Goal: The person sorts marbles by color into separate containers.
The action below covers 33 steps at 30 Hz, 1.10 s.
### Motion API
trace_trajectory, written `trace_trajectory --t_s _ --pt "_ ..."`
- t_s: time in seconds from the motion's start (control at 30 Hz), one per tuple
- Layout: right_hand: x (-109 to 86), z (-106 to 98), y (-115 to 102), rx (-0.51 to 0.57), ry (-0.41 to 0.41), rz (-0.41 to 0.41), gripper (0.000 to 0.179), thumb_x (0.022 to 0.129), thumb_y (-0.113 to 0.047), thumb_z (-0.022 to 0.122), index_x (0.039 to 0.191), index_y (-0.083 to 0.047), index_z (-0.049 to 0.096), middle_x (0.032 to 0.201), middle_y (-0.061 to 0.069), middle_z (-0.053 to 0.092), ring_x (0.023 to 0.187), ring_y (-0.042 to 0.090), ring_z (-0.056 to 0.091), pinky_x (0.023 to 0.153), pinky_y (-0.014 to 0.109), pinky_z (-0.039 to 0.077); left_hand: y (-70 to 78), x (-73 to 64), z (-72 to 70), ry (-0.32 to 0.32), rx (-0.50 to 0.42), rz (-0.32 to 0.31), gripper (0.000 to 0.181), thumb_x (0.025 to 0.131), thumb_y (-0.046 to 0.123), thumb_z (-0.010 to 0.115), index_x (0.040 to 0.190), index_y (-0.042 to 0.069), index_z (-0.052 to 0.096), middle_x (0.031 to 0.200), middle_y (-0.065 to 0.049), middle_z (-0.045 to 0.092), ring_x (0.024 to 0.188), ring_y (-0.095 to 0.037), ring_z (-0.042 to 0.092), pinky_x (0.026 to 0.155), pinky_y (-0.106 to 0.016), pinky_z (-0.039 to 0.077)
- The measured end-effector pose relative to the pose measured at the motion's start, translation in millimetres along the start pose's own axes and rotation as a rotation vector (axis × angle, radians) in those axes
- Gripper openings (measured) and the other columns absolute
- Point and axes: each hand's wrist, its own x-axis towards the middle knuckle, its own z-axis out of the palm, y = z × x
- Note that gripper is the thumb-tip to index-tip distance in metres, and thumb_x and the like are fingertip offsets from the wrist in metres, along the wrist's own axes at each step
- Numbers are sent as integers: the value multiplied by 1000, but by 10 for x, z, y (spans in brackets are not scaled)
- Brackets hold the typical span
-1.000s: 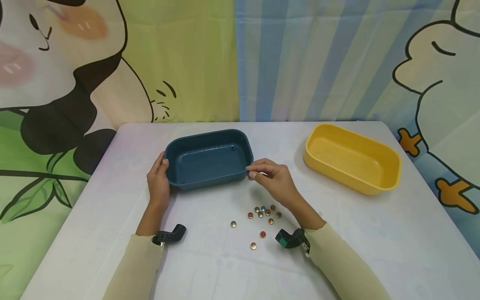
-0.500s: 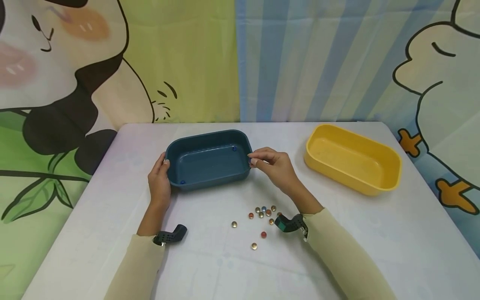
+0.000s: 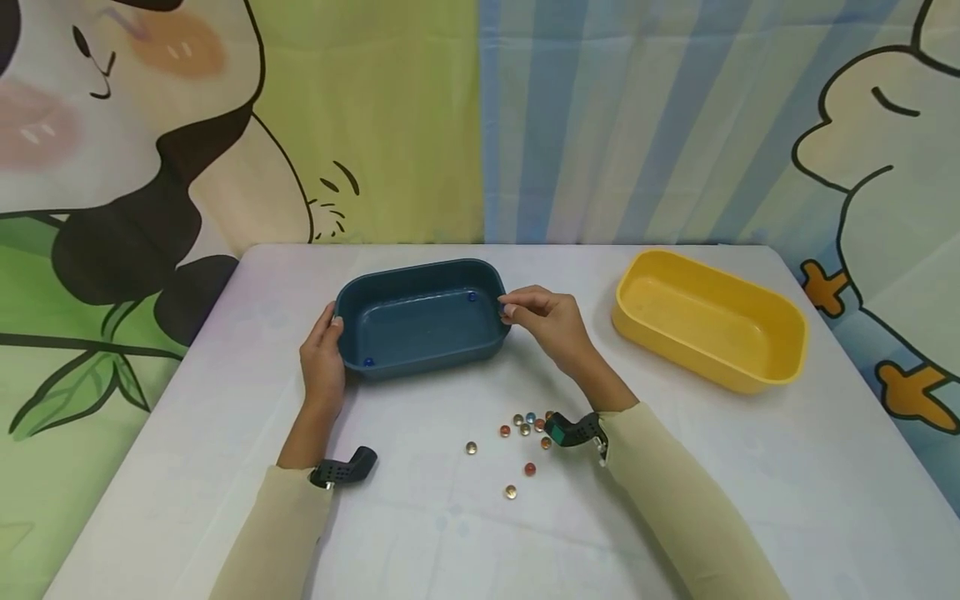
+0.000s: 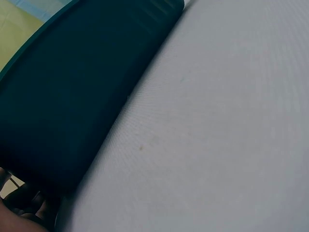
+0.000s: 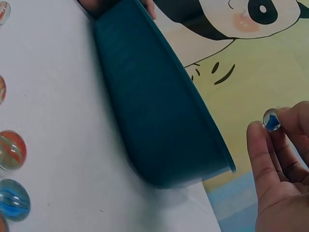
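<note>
In the head view a dark blue plastic tray (image 3: 423, 321) stands at the table's middle left. My left hand (image 3: 324, 367) grips its left end, thumb by the rim. Two blue marbles lie inside, one marble (image 3: 472, 297) toward the far right, another marble (image 3: 368, 362) in the near left corner. At the tray's right end, my right hand (image 3: 553, 329) pinches a clear marble (image 5: 272, 120) with a blue core between thumb and fingertips. In the left wrist view the tray wall (image 4: 72, 92) hides most of the left hand.
Several loose marbles, red, blue and amber, lie on the white tablecloth in front of the tray, among them a red marble (image 3: 530, 469) and an amber marble (image 3: 511, 492). A yellow tray (image 3: 697, 333) stands at the right. A printed curtain (image 3: 405, 125) hangs behind the table.
My right hand has moved up and away from me along the tray's right end, still pinching the marble. The marble in the near left corner shows more plainly. My left hand keeps its grip.
</note>
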Motion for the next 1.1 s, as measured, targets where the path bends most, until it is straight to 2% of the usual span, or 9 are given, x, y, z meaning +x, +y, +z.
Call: trace_trajectory --t_s 0.2,0.53,0.77,0.9,1.1 --pt "88 -31 17 -31 8 31 22 94 1 60 112 11 67 114 23 62 91 19 67 84 30 55 -6 -2 -5 10 -3 -1 47 105 32 41 150 20 39 154 6 33 143 -8 22 115 -28 18" --pt "267 -40 22 -75 28 56 20 94 -1 61 108 11 69 108 16 65 88 18 68 82 29 55 -28 -4 -14 10 5 -3 48 105 33 41 151 18 38 154 6 33 143 -9 22 115 -29 19" --pt "363 -2 15 -147 5 63 19 93 -2 63 108 8 70 106 11 66 91 20 68 82 29 55 11 -7 -11 3 -4 -4 47 105 31 40 151 19 38 155 5 31 143 -9 21 116 -29 17" --pt "447 5 9 -154 -2 65 19 94 -2 63 107 9 70 106 14 66 89 21 68 82 30 55 20 -12 -9 7 -7 -5 47 105 32 41 150 20 39 155 5 32 143 -9 21 116 -29 18" --pt "557 1 -41 -209 -41 136 20 94 -7 63 109 4 71 108 13 68 91 22 69 86 31 54 11 -9 -2 8 -12 2 48 105 31 41 151 18 38 155 4 33 143 -9 22 115 -29 19"
